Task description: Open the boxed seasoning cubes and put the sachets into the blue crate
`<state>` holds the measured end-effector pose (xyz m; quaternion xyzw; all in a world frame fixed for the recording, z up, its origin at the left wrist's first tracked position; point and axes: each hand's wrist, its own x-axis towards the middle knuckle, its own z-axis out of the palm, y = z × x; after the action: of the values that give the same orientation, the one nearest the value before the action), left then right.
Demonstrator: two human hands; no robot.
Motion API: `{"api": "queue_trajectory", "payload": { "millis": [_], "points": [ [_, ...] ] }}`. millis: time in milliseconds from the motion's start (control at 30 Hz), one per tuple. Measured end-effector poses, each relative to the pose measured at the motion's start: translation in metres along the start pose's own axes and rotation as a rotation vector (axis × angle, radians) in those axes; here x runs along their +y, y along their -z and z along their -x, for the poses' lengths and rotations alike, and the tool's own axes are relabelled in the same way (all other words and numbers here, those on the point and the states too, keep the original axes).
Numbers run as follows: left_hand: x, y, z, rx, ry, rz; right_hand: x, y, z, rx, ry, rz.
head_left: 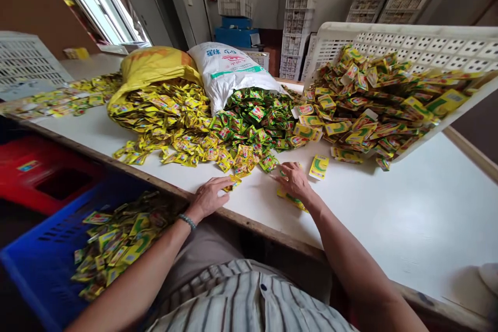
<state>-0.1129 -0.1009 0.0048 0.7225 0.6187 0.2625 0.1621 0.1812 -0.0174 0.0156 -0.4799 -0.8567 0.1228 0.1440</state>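
Note:
My left hand (212,196), with a beaded bracelet at the wrist, lies near the table's front edge. Its fingertips are closed on a small yellow sachet (234,182). Further right, my right hand (294,182) is over the tabletop with its fingers curled down; what lies under them is mostly hidden. Beneath that palm a flat yellow packet (291,199) sticks out. Just to its right lies a yellow-and-green small box (319,166). Ahead of both hands spread loose yellow sachets (187,137) and green sachets (254,119).
Yellow sachets spill from a yellow sack (159,59), green ones from a white sack (233,67). A tipped white crate (412,39) pours small boxes onto the white table (420,212). Below left, a blue crate (35,249) holds packets, beside a red crate (42,166). Stacked crates (299,15) stand behind.

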Motion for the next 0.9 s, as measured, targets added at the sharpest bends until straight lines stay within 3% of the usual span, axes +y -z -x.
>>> {"api": "queue_trajectory", "payload": {
  "millis": [100, 200, 333, 467, 600, 700, 767, 900],
  "points": [
    [0.003, 0.002, -0.006, 0.044, 0.128, 0.06, 0.001, -0.005, 0.001, 0.019, -0.092, 0.07],
    [0.007, -0.001, -0.016, 0.125, 0.278, 0.069, 0.004, -0.008, 0.003, -0.007, -0.071, 0.077],
    [0.02, -0.014, -0.028, 0.106, 0.353, 0.124, -0.002, -0.009, 0.002, 0.075, -0.053, -0.046],
    [0.051, -0.029, -0.039, 0.056, 0.259, 0.285, -0.018, -0.011, -0.002, 0.144, -0.121, -0.551],
    [0.084, -0.043, -0.05, 0.018, 0.137, 0.573, -0.03, -0.014, -0.006, -0.029, -0.195, -1.138],
    [0.089, -0.043, -0.058, -0.075, 0.138, 0.701, -0.027, -0.015, -0.007, -0.04, -0.252, -1.297],
    [0.079, -0.037, -0.064, -0.035, 0.206, 0.587, -0.018, -0.013, -0.007, 0.063, -0.316, -1.286],
    [0.045, -0.024, -0.074, 0.158, 0.39, -0.147, 0.003, -0.007, -0.006, 0.225, -0.41, -1.211]
  ]
}}
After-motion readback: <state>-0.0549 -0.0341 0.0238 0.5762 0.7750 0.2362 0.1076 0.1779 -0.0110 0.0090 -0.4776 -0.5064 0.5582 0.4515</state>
